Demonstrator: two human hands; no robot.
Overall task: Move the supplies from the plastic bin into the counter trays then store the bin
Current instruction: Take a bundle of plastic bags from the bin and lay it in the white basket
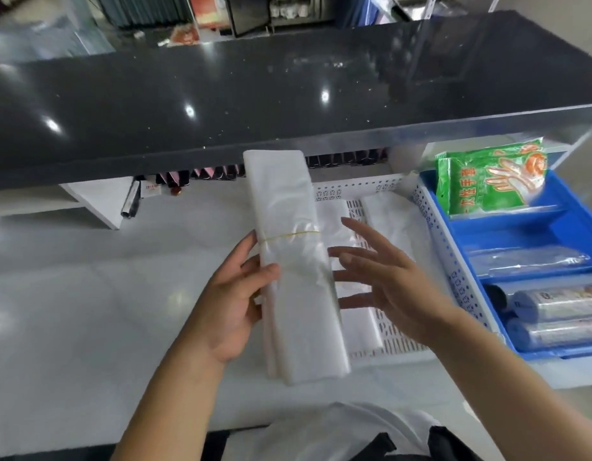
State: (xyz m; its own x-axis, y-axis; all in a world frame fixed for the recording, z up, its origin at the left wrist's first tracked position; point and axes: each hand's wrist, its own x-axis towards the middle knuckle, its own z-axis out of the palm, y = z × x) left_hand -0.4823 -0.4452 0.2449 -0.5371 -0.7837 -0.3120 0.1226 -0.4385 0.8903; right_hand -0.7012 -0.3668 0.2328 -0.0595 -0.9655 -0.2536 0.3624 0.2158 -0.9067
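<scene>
Translucent white plastic makes up the long, flat bundle of folded bags (291, 261) that the left hand (231, 304) grips along its left edge, thumb on top and fingers curled behind. A thin yellow rubber band (289, 235) cinches the bundle a little above its middle. It is soft and limp, its lower end splayed into loose layers, and it hangs above the pale counter (88, 294), tilted with its top toward the dark glossy upper shelf (254, 94).

Just beside the bundle's right edge, the right hand (384, 287) hovers with fingers spread apart, holding nothing, and whether a fingertip touches the plastic I cannot tell. Behind it lies the white perforated plastic tray (354, 189), already holding flat white bags. Next to that sits the blue divided plastic bin (507, 227) with a green glove packet (487, 181) and grey rolls (554, 314) in its compartments.

By my reading, the step in hand is carrying this bundle over to the white tray. The next move likely calls for the right hand to steady the floppy far side, so the bundle goes down flat beside the bags already there rather than sagging or sliding apart.
</scene>
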